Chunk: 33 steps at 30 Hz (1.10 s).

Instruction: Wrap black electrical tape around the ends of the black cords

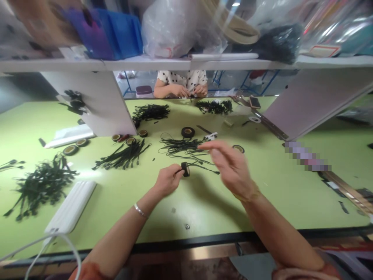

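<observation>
My left hand (168,179) is closed in a pinch on a thin black cord, right beside a small roll of black tape (185,169) that hangs at its fingertips. Whether the fingers also grip the roll is unclear. My right hand (230,165) hovers above the green table (204,206), blurred by motion, fingers stretched out and apart, holding nothing that I can see. Just beyond both hands lies a loose tangle of black cords (183,147).
Bundles of black cords lie at the left (43,184) and centre-left (124,155). A white power bank (71,208) with a cable sits near the front-left edge. Tape rolls (188,132) dot the table. Another person's hands (189,91) work across the table under a shelf.
</observation>
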Tool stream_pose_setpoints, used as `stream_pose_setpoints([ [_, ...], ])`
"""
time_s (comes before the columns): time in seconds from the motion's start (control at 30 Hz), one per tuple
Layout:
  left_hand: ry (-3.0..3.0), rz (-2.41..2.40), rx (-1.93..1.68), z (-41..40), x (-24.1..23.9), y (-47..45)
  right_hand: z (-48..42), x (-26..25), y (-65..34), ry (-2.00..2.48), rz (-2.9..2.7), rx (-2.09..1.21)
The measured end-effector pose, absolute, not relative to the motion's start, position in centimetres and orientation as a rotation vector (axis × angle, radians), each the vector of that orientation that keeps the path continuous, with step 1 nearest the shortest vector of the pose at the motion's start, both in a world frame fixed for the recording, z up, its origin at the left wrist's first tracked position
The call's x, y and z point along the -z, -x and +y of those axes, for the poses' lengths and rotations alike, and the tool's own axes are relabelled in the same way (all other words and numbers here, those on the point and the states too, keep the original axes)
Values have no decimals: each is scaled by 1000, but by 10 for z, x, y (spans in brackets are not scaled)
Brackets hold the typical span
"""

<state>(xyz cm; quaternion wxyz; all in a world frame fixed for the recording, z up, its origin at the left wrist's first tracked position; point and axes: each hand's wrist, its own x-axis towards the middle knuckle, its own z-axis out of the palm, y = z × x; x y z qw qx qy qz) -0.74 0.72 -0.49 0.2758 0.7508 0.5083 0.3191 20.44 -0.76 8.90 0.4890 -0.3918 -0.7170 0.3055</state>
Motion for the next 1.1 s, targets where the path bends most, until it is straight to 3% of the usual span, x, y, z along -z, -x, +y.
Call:
stream_pose_setpoints([
  [0.1, -2345, 1358, -701, 3, 4, 5, 15, -65, -197, 1201, -1884, -694],
  [0.27, -2513, 1361, -605, 2, 5, 3, 33, -18, -191, 1291, -1846, -1019],
  [0.6, -2516, 1263, -464, -2, 6, -4, 30, -6, -176, 1335, -1625, -1469],
  [0.87, -2475, 1293, -333, -2, 7, -6, 25, -3, -169, 1107, -1167, -1471],
  [1.1, -2247, 1435, -354, -1, 1, -10, 22, -9, -178, 923, -1135, -1431],
])
